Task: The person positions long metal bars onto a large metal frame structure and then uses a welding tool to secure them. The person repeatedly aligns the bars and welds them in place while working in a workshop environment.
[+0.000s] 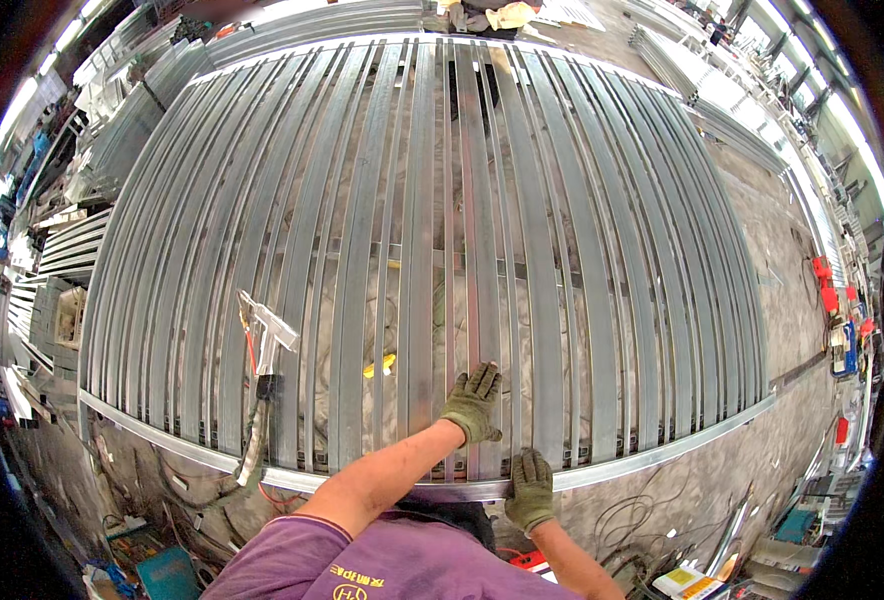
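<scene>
Galvanized steel slats (482, 250), long and shiny, lie under the flat gloved left hand (473, 403); right hand (531, 488) grips the frame rail (602, 468).

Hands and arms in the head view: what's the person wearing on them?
Both the left hand and right hand wear olive-green knit work gloves. Forearms are bare below short purple sleeves; yellow printing shows low on the shirt's front.

Head camera looks steeply down, close over the steel-bar frame (442, 250).
</scene>
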Tool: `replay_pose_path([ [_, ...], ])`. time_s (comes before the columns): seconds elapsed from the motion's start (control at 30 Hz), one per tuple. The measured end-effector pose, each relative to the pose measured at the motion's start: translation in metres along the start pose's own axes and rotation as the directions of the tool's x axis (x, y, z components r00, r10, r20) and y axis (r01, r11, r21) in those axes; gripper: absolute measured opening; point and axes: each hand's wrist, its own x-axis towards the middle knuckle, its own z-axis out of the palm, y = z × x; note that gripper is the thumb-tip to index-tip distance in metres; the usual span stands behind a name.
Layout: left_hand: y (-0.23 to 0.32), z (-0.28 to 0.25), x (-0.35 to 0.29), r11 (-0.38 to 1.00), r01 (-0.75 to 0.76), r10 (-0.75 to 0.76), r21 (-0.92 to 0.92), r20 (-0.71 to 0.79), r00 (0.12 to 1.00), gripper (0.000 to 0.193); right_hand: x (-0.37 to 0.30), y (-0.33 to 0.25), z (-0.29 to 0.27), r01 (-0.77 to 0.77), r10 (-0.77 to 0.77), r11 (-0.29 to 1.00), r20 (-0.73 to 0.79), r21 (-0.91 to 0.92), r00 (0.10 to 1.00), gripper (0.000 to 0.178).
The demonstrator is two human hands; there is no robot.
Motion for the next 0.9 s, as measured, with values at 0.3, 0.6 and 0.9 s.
replay_pose_path([
  [0.3,0.001,0.0,0.0,1.0,-0.001,0.001,-0.015,-0.016,1.0,0.133,-0.001,0.002,0.005,0.002,-0.002,1.0,-0.021,0.004,1.0,0.073],
  [0.6,-0.001,0.001,-0.001,1.0,0.002,-0.002,-0.016,-0.012,1.0,0.135,0.0,-0.001,0.0,-0.007,0.007,1.0,0.022,0.012,1.0,0.074],
  [0.9,-0.002,0.004,0.002,1.0,0.01,-0.01,-0.002,-0.01,1.0,0.134,0.0,0.0,0.004,-0.002,0.002,1.0,0.005,0.009,1.0,0.075],
])
